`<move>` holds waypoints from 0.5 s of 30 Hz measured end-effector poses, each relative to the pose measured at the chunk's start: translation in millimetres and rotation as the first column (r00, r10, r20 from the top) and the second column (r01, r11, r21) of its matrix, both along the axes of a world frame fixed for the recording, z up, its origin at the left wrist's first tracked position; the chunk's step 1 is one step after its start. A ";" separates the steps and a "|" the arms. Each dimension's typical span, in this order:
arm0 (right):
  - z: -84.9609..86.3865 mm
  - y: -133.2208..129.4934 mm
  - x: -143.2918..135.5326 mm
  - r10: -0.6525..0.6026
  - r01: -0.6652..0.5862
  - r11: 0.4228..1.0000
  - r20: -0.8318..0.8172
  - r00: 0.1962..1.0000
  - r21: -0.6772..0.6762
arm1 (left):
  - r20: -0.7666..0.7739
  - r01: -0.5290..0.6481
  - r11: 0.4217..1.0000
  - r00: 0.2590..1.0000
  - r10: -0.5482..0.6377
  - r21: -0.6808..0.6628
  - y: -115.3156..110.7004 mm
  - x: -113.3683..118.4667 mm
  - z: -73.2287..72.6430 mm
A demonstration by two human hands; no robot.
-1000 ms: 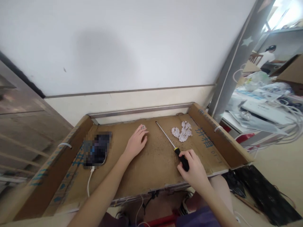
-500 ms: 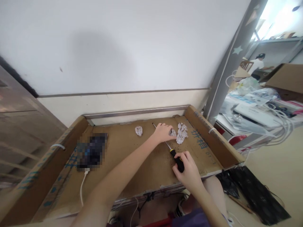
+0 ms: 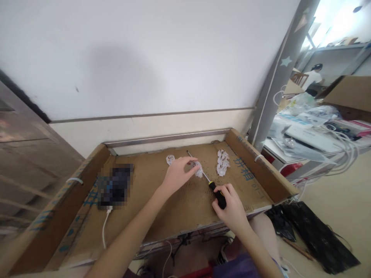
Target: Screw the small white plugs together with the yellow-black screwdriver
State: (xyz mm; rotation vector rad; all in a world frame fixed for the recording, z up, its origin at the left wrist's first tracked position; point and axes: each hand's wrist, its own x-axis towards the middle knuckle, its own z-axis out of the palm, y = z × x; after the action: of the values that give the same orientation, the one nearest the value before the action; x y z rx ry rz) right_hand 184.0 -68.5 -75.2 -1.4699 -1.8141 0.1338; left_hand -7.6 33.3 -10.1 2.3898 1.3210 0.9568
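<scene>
Left hand (image 3: pixel 179 173) pinches a plug (image 3: pixel 198 170) beside the driver (image 3: pixel 206 177)! It slants away leftward, right hand (image 3: pixel 234 213) curled round its handle (image 3: pixel 220 199).

Bright scene, 1 soft shadow on the white wall (image 3: pixel 174 54), glare upper right, edges stretched and blurred.

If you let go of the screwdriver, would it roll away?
The screwdriver might roll a little, since its shaft looks round. It would probably stay stiff when lifted, because the shaft is straight metal. The thick black handle looks like the heavier end.
</scene>
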 end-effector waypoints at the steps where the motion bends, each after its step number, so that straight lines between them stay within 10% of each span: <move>1: -0.5 -0.2 0.0 0.000 0.000 1.000 0.000 1.000 0.007 | -0.032 0.019 0.999 0.999 -0.020 -0.028 -5.6 -6.6 -5.4; 9: 6.4 -10.3 -1.1 -0.011 0.015 0.996 -0.048 0.999 0.092 | -0.090 0.002 0.989 0.996 -0.016 -0.151 -14.6 -18.9 -31.9; 15: 95.4 -32.3 7.7 -0.109 0.217 0.914 -0.306 0.946 0.344 | -0.126 -0.003 0.986 0.992 -0.018 -0.165 -24.8 -21.8 -28.2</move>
State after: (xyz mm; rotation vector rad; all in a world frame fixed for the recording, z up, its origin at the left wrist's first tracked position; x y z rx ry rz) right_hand 191.8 -100.8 20.2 -1.2518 -1.3882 -0.0829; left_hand -29.3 8.6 -38.3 2.3603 1.3756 0.6732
